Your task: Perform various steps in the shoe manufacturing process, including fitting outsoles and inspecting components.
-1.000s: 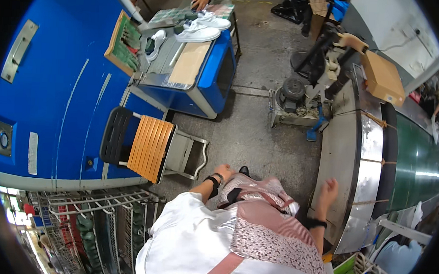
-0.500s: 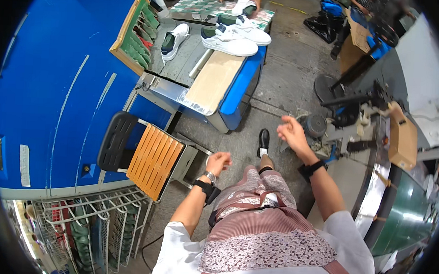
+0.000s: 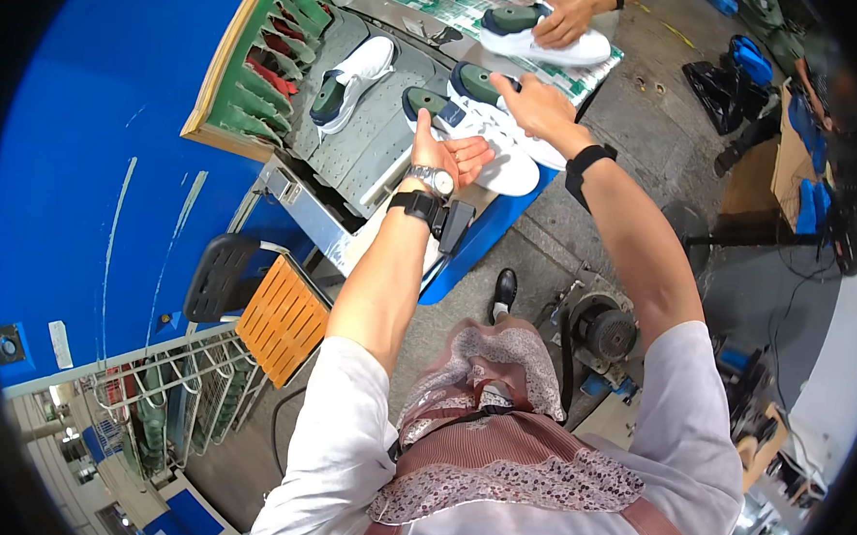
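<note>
My left hand is palm up with its fingers apart, beside the nearer white sneaker of a pair at the bench's right edge. Over the farther white sneaker my right hand reaches with thumb and fingers spread; whether it touches the shoe I cannot tell. Both sneakers have dark green inside their openings. Another white sneaker lies alone farther left on the grey work surface. At the far side, a co-worker's hand rests on one more white sneaker.
A wood-edged rack with green and red pieces borders the bench on the left, against a blue machine wall. Near me stand a slatted chair and a wire rack. A motor sits on the right.
I have come closer to the bench. Both my hands have moved forward from above the floor to the pair of sneakers. The co-worker's sneaker now lies lower, toward the right edge.
</note>
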`<state>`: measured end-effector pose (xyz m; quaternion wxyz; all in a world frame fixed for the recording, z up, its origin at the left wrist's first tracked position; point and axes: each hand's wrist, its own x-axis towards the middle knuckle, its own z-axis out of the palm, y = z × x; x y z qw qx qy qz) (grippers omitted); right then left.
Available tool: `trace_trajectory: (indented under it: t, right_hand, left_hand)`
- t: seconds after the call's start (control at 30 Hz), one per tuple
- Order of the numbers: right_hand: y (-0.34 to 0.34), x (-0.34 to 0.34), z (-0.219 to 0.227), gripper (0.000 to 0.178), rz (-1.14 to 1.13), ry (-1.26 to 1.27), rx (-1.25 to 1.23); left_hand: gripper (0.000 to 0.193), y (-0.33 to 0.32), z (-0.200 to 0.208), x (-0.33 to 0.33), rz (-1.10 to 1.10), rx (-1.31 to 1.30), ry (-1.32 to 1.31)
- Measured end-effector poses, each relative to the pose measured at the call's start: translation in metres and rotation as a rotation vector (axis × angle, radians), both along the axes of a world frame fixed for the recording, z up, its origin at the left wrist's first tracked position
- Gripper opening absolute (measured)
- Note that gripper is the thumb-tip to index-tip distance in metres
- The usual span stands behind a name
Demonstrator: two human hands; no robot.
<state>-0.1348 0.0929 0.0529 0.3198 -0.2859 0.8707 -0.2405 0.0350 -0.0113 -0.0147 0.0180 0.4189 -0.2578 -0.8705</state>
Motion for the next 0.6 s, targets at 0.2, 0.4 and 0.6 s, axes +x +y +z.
trace_trajectory:
  t: [0.2,0.4,0.6]
  right_hand:
    - [-0.016,-0.022,-0.035,0.055,0.165,0.229,0.041]
    - [0.009,-0.010,-0.068,0.043,-0.003,0.046,-0.354]
    - [0.163,0.085,-0.042,0.047,-0.488,-0.442,-0.730]
  left_hand:
    - [0.086,-0.022,-0.015,-0.032,0.021,0.030,-0.174]
    - [0.041,0.000,-0.037,-0.006,0.133,0.005,0.083]
    - [0.040,0.111,0.023,0.109,-0.088,-0.491,0.101]
